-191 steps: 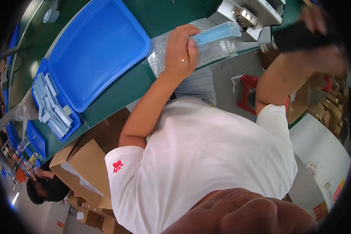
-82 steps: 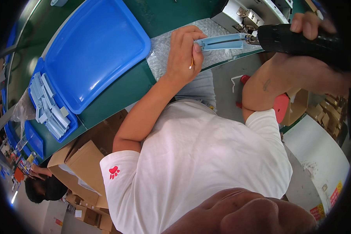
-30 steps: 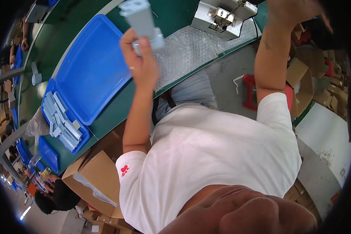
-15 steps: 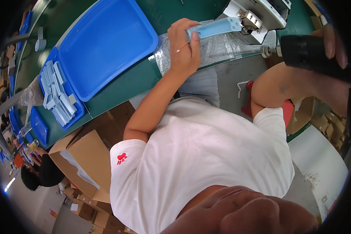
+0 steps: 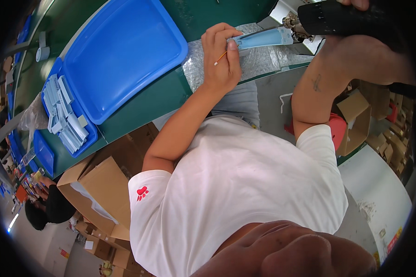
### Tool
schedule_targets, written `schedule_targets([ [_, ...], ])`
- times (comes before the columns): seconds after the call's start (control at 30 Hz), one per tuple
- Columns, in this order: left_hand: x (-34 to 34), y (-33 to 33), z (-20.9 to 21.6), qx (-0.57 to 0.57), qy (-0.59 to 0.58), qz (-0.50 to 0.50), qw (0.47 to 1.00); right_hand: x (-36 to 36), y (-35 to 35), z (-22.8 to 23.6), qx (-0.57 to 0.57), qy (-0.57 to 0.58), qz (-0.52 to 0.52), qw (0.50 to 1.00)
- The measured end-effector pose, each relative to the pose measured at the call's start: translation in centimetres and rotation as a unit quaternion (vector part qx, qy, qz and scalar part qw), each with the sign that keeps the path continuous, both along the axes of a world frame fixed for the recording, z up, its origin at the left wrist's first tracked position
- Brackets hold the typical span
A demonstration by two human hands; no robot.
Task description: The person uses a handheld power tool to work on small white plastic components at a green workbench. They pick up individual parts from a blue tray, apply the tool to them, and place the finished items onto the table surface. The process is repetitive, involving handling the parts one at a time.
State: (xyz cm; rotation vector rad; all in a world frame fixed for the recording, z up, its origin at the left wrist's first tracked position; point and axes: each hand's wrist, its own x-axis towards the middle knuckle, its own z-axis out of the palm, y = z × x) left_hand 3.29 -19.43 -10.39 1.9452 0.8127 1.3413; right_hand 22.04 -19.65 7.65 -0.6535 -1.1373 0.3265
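White T-shirt fills the lower middle of the frame, worn by the person at the bench. Left hand [image 5: 222, 64], upper centre, has its fingers curled shut around one end of a pale blue plastic strip part [image 5: 263, 38], with a thin wooden stick [image 5: 220, 57] tucked between the fingers. The part lies flat over a bubble-wrap pad [image 5: 259, 62] on the green bench [image 5: 148, 104]. Right hand [image 5: 356, 4], at the top right edge, is mostly cut off; it looks wrapped on a black electric screwdriver [image 5: 342, 19], but the finger closure can't be told. The driver tip meets the part's right end.

To do this well, probably: keep the driver in line with the screw, press the part firmly down on the pad, keep left fingers clear of the bit.

Further off, upper left: an empty blue tray [image 5: 120, 51], then a smaller blue tray of matching parts [image 5: 64, 115]. Cardboard boxes [image 5: 101, 184] sit lower left.
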Motion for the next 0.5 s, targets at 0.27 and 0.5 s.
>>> schedule_targets([
  [0.27,-0.2,0.0,-0.1,-0.009,0.007,-0.002,1.0,-0.9,0.3,-0.7,0.0,-0.015,0.003,1.0],
  [0.5,-0.4,0.0,-0.2,0.003,0.004,-0.009,1.0,-1.8,-0.2,-0.8,0.003,-0.025,0.0,1.0],
])
